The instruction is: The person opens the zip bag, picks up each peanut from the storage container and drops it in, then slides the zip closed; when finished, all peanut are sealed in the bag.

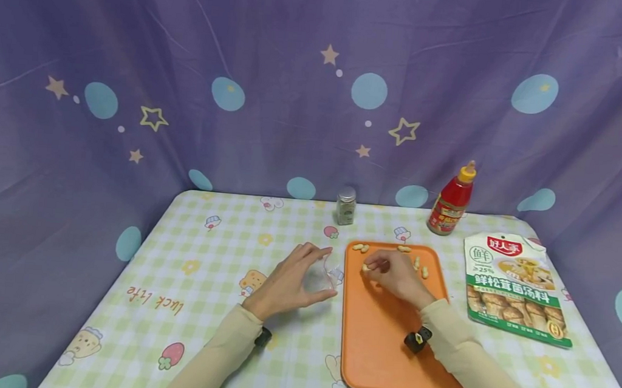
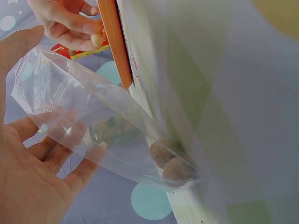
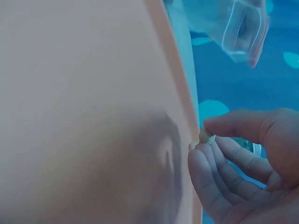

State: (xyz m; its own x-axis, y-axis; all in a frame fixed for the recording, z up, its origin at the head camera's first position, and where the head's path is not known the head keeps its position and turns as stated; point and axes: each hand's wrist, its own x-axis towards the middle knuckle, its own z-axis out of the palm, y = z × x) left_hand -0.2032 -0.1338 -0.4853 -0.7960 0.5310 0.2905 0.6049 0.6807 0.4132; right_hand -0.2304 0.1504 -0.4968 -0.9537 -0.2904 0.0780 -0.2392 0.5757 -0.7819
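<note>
A clear plastic bag (image 2: 70, 102) is held spread at its mouth between the thumb and fingers of my left hand (image 1: 290, 284), left of the orange tray (image 1: 375, 351). Inside the bag's bottom, in the left wrist view, lie two round brown pieces (image 2: 177, 169). My right hand (image 1: 400, 279), over the tray's upper left part, pinches a peanut (image 3: 206, 136) between thumb and fingertips. Several other peanuts (image 1: 424, 272) rest along the tray's far end.
A spice jar (image 1: 345, 207) stands behind the tray's left corner, and a red sauce bottle (image 1: 451, 204) stands behind its right one. To the right of the tray lies a food packet (image 1: 514, 289). A purple curtain (image 1: 279, 45) hangs behind the table.
</note>
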